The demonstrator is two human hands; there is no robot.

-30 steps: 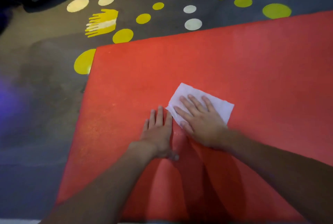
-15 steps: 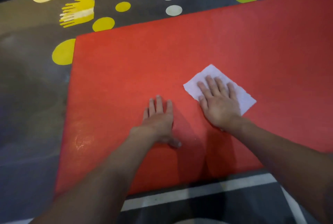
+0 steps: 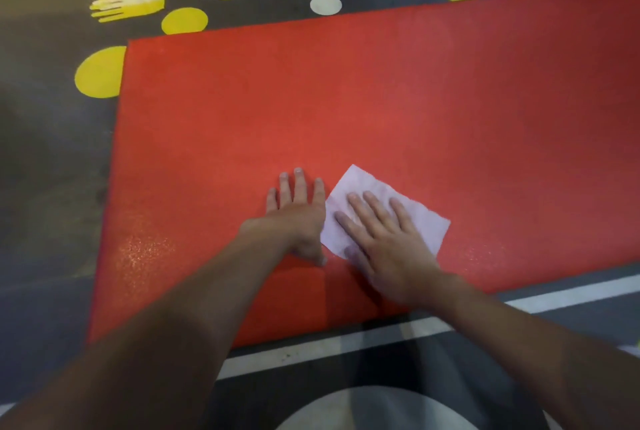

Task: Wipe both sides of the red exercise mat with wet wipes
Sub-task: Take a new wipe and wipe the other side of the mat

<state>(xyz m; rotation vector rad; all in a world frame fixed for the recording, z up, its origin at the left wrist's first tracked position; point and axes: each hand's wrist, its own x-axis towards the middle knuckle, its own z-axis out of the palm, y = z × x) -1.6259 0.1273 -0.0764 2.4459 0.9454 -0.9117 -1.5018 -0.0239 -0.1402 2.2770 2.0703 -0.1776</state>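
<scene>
Red exercise mat (image 3: 381,111), flat, grainy, glistening in places, possibly wet

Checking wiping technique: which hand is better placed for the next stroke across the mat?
Right. The right hand lies flat on the wet wipe; the left hand rests bare on the red mat.

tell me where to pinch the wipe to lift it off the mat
Pinch the wipe at its far corner, coming from above: it lies flat on the red mat, the right hand covers its middle, and that corner pokes out clear beyond the fingers.
</scene>
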